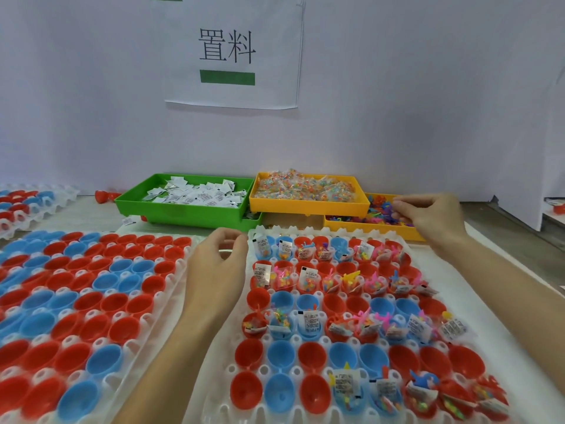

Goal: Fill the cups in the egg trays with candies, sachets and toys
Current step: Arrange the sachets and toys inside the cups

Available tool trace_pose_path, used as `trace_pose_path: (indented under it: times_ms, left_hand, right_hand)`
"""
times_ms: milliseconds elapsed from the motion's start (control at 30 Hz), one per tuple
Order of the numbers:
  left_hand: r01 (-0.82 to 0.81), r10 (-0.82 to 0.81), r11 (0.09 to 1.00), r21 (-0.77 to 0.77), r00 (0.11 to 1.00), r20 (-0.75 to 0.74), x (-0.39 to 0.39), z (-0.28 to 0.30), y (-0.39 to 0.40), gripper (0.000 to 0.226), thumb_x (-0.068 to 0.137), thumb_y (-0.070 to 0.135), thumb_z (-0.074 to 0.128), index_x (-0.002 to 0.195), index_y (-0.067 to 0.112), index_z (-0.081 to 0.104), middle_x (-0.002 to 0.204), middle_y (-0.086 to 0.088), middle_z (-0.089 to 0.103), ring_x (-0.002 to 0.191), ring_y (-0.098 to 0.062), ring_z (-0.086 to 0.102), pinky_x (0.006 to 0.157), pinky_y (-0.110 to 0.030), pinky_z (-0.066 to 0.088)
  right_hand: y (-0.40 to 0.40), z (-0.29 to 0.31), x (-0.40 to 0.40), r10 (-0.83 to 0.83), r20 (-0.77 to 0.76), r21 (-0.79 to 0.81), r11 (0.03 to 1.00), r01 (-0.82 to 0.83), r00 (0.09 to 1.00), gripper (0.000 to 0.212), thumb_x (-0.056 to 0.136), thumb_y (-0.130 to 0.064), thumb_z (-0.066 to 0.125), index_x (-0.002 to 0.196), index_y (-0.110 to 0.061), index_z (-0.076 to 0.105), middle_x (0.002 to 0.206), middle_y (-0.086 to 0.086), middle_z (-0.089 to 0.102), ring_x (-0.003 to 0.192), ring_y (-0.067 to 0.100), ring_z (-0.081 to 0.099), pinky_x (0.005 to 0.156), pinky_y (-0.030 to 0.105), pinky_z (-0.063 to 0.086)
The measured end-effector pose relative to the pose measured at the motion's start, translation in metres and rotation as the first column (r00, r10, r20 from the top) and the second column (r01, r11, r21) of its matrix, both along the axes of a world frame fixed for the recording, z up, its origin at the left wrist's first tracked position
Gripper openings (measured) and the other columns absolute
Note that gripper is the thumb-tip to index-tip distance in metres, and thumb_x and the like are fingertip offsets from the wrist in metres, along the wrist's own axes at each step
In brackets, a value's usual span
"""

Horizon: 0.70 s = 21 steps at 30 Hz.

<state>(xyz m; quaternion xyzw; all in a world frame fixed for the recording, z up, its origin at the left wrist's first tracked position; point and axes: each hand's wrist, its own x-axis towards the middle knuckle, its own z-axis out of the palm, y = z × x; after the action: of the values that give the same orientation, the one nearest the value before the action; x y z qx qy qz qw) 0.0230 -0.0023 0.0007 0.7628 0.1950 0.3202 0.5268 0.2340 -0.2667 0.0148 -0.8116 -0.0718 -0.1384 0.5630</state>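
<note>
The right egg tray (305, 420) holds red and blue cups; several carry sachets, candy packets and small toys, others stand bare. The left egg tray (171, 289) has only bare red and blue cups. My left hand (218, 264) hovers at the far left corner of the right tray, fingers curled in, nothing visible in it. My right hand (428, 217) reaches over the lower yellow bin of toys (376, 232), fingertips pinched together at the colourful toy heap; whether they grip a toy is hidden. A green bin of white sachets (183, 214) and an upper yellow bin of candy packets (305, 205) stand behind.
A third tray of cups (27, 206) lies at the far left. A loose red cup (104, 196) rests beside the green bin, and a stray sachet (129, 221) lies in front of it. A white wall with a paper sign (232, 50) closes off the back.
</note>
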Motion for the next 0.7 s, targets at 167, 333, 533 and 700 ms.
trace_pose_path:
  times_ms: [167, 333, 533, 700]
  left_hand:
    - [0.123, -0.129, 0.991, 0.057, 0.986, 0.104, -0.010, 0.014, -0.013, 0.019, 0.095, 0.018, 0.059, 0.083, 0.027, 0.071, 0.078, 0.011, 0.072, 0.080, -0.003, 0.066, 0.067, -0.017, 0.051]
    - [0.344, -0.370, 0.923, 0.169, 0.917, 0.151, -0.018, 0.023, -0.032, 0.013, 0.088, 0.015, 0.072, 0.088, 0.028, 0.076, 0.080, 0.010, 0.075, 0.078, -0.008, 0.070, 0.072, -0.021, 0.057]
    - [0.499, -0.525, 0.838, 0.220, 0.848, 0.076, -0.017, 0.018, -0.047, 0.018, 0.081, 0.010, 0.078, 0.089, 0.026, 0.079, 0.083, 0.008, 0.076, 0.078, -0.013, 0.072, 0.075, -0.029, 0.058]
    - [0.567, -0.583, 0.806, 0.170, 0.810, 0.066, -0.019, 0.019, -0.042, 0.024, 0.082, 0.005, 0.078, 0.080, 0.029, 0.078, 0.079, 0.001, 0.076, 0.076, -0.019, 0.073, 0.074, -0.029, 0.059]
  right_hand:
    - [0.011, 0.011, -0.071, 0.303, 0.024, 0.000, 0.953, -0.303, 0.953, 0.011, 0.085, -0.012, 0.073, 0.095, -0.016, 0.078, 0.076, 0.000, 0.077, 0.074, 0.013, 0.074, 0.064, 0.018, 0.058]
    - [0.025, 0.036, -0.128, 0.538, 0.083, -0.064, 0.843, -0.534, 0.839, 0.015, 0.073, -0.027, 0.075, 0.087, -0.023, 0.078, 0.078, -0.008, 0.077, 0.073, 0.008, 0.074, 0.061, 0.011, 0.054]
    - [0.036, 0.032, -0.158, 0.695, 0.106, -0.060, 0.719, -0.693, 0.711, 0.016, 0.073, -0.022, 0.076, 0.087, -0.017, 0.080, 0.082, -0.002, 0.078, 0.077, 0.014, 0.075, 0.070, 0.017, 0.057]
    - [0.037, 0.031, -0.160, 0.674, 0.101, -0.091, 0.739, -0.667, 0.732, 0.013, 0.081, -0.008, 0.077, 0.090, -0.017, 0.080, 0.081, -0.004, 0.078, 0.076, 0.012, 0.075, 0.069, 0.016, 0.057]
